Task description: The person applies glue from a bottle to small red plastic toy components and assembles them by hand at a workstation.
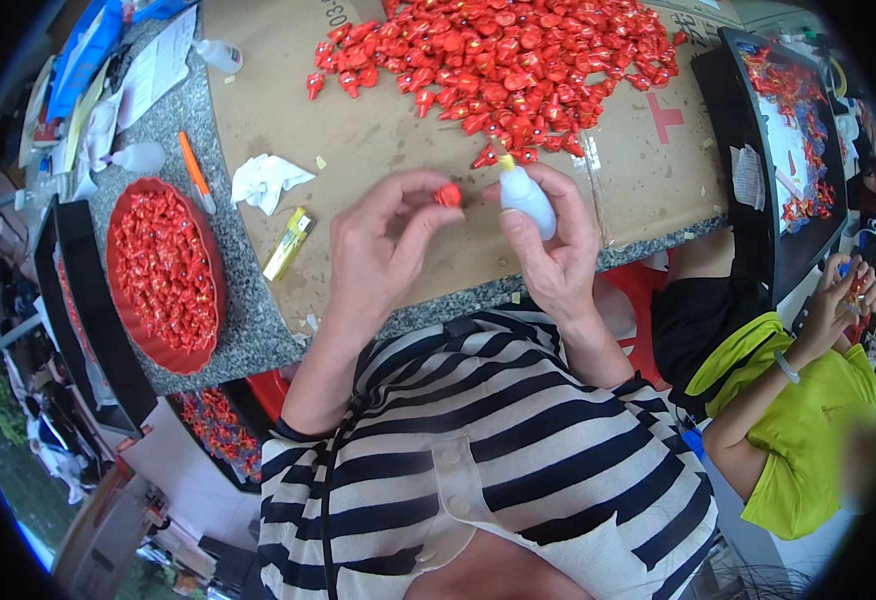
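Note:
Between the thumb and forefinger of my left hand (pixel 383 240) is a small red plastic piece (pixel 448 195). My right hand (pixel 560 235) grips a white squeeze bottle (pixel 528 202) with its yellowish tip pointing up and away from me. The bottle and the red piece are apart, both held over the cardboard near the table's front edge. Just beyond my hands lies a large heap of similar small red pieces (pixel 503 70), a few of them strayed close to the bottle's tip.
Left on the cardboard (pixel 358 130) are a crumpled tissue (pixel 268 182) and a yellow lighter-like item (pixel 289 243). Beside it stand a red tray (pixel 214 300) full of small red parts, an orange-handled tool (pixel 196 172) and another bottle (pixel 220 55). A co-worker in yellow-green (pixel 788 430) sits right, by a black tray (pixel 758 200).

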Demonstrator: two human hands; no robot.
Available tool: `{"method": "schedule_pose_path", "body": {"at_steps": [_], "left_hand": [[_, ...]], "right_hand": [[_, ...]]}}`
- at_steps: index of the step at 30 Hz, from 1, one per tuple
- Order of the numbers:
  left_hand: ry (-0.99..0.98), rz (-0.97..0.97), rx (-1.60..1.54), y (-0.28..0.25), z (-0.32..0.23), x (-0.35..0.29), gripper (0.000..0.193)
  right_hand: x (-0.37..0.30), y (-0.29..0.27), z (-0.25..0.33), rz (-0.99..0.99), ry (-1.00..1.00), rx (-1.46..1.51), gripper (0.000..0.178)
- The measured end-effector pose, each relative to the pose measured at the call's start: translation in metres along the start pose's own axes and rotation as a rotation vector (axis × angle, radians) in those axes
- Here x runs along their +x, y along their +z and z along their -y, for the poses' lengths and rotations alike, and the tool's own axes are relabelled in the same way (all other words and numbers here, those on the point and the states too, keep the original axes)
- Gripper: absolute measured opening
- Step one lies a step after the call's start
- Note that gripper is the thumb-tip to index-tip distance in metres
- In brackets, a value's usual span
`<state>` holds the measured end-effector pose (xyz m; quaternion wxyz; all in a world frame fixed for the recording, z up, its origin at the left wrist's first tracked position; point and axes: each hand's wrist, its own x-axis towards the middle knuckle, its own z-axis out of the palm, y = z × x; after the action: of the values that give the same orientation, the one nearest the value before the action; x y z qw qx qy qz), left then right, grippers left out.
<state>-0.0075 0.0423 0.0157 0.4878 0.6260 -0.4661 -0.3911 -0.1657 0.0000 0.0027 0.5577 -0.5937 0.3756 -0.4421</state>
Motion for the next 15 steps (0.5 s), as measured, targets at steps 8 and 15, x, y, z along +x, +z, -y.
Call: {"method": "schedule_pose_path", "body": {"at_steps": [8,15], "left_hand": [[-0.149,-0.088,-0.574,-0.009,0.011,-0.042,0.024],[-0.117,-0.114,-0.565,-0.028,0.034,-0.047,0.026]], "right_hand": [[-0.004,0.043,-0.001,0.119,-0.163,-0.150,0.030],[-0.004,0.032,0.018,0.180,-0.093,-0.138,0.034]]}}
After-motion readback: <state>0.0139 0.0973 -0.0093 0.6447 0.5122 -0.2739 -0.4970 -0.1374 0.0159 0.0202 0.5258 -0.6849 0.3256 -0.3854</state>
